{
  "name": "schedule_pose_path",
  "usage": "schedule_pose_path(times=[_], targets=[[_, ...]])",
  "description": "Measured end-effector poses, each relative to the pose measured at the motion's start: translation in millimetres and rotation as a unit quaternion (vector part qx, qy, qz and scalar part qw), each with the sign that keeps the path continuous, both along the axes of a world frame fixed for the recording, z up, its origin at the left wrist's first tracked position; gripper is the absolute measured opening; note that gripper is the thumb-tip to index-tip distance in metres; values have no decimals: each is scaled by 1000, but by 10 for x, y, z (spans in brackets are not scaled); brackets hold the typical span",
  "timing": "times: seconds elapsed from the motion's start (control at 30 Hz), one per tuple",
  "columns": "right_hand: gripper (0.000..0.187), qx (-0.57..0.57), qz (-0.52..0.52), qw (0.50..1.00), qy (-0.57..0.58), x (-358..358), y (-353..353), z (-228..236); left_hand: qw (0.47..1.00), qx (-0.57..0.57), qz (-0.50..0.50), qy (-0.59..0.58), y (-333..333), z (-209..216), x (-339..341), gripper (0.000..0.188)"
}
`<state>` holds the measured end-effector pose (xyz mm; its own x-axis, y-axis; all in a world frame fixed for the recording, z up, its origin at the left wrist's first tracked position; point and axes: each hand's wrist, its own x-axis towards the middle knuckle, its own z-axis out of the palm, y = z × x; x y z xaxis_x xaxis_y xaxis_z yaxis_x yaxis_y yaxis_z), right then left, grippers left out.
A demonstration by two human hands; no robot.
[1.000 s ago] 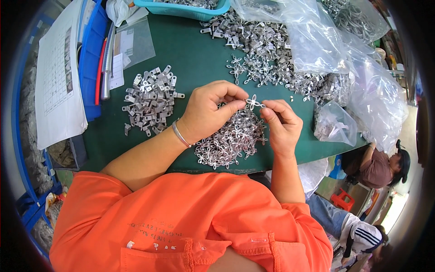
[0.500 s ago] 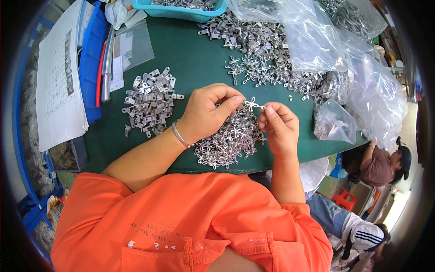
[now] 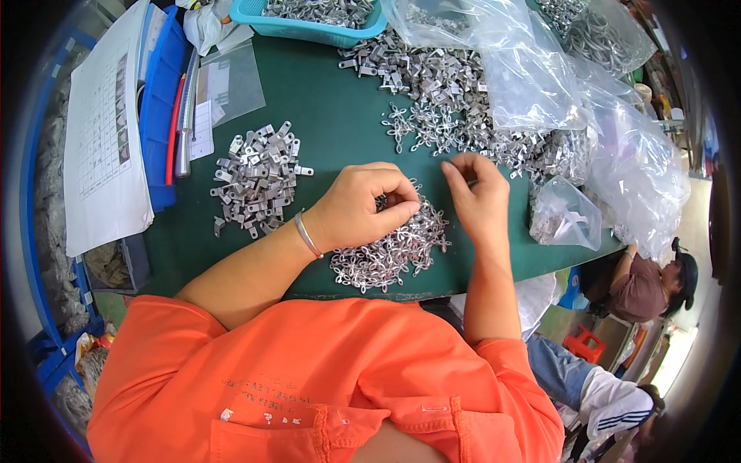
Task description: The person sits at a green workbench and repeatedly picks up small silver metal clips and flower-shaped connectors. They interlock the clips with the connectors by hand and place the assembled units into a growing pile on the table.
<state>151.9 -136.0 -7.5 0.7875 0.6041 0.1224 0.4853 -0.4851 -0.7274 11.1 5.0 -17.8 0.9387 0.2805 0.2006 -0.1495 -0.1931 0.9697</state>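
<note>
flower-shaped metal pieces (image 3: 386, 251): main heap sits right under and nearside of the left hand (image 3: 363, 204), just left of the right hand (image 3: 480, 197). left hand is over the heap, thumb and fingertip brought nearly together; can't tell if a piece is between them. right hand is loosely curled, thumb a bit apart from the fingers, nothing visible at the tips, hand off to the side of the heap. progress: hard to call. no finished stack i can pick out; near heap is sizeable, so i'd judge plenty left if that's the input, but can't tell worked pieces from unworked. second, smaller spread of flower pieces (image 3: 432, 127) lies beyond the hands, between them and the big mass of tab parts (image 3: 440, 73) further out. separate pile of bent metal tabs (image 3: 258, 177) out left of the left hand, looks untouched by either hand. turquoise basket (image 3: 309, 29), well beyond the left hand, has more metal parts in it. writing: printed sheet (image 3: 100, 147) far left of the left hand carries a table grid, too small to read. orange shirt (image 3: 309, 363), nearside of both hands, has dark lettering, not legible. no brand i can make out.
</note>
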Motion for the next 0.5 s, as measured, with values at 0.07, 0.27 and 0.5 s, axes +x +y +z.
schedule_pose_path(times=[0.07, 0.27, 0.5], targets=[[22, -28, -20, 998, -43, 38, 127, -94, 1000, 2, -3, -3, 7, 13, 8, 3], [16, -62, -38, 988, -133, 89, 63, -186, 1000, -8, 15, -17, 15, 27, 10, 4], [9, 134, -47, 962, 232, -84, -73, 56, 996, -46, 72, 5, -6, -19, 8, 15]])
